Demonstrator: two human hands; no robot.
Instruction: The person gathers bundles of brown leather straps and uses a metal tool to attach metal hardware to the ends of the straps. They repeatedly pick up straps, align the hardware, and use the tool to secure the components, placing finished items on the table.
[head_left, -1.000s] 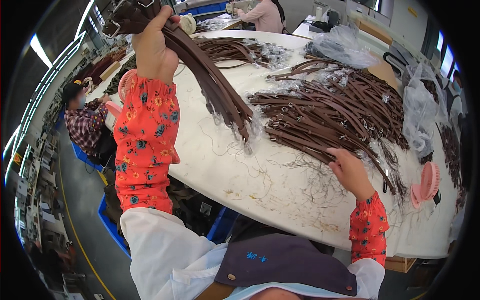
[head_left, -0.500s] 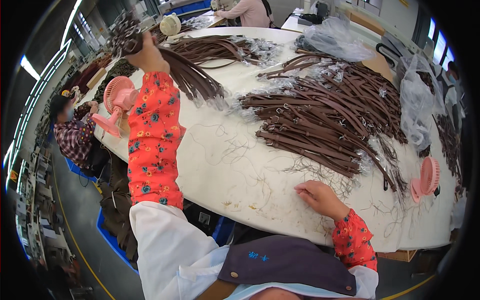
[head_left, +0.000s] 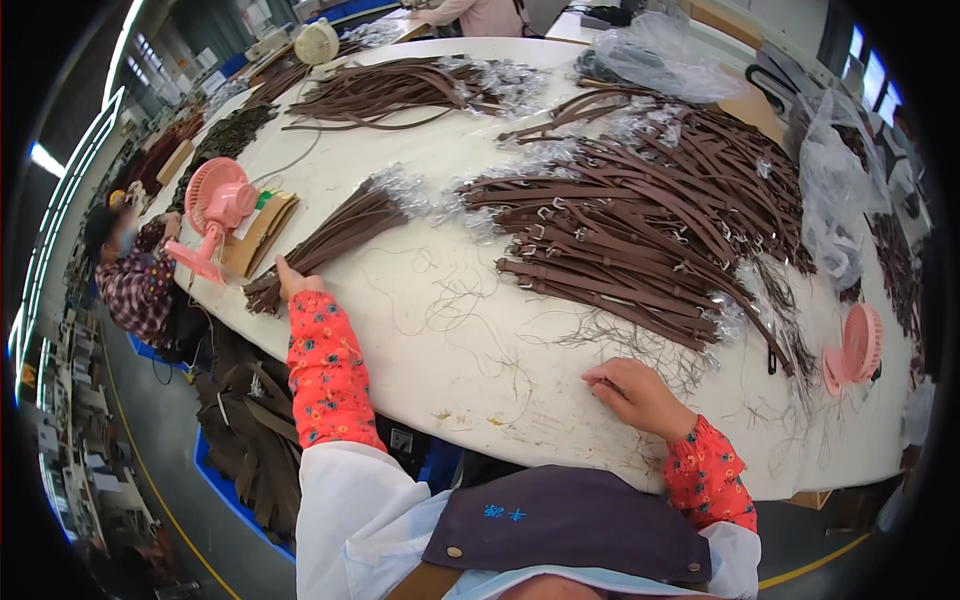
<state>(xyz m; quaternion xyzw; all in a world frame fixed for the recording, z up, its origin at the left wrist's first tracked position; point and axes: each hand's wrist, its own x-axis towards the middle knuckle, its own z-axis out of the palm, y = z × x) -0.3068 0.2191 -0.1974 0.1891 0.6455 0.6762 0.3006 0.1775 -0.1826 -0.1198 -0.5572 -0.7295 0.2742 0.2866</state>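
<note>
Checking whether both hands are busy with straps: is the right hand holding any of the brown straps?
No: the right hand lies flat on the bare white table, apart from the big pile of brown straps.

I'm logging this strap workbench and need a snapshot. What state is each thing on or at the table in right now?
Left hand: resting on the end of the strap bundle.
Strap bundle: laid flat, fanned toward the table edge.
Right hand: fingers curled, flat on the white table, holding nothing.
Big strap pile: loose, tangled heap.
Left pink fan: standing upright.
Right pink fan: upright by the edge.
</note>
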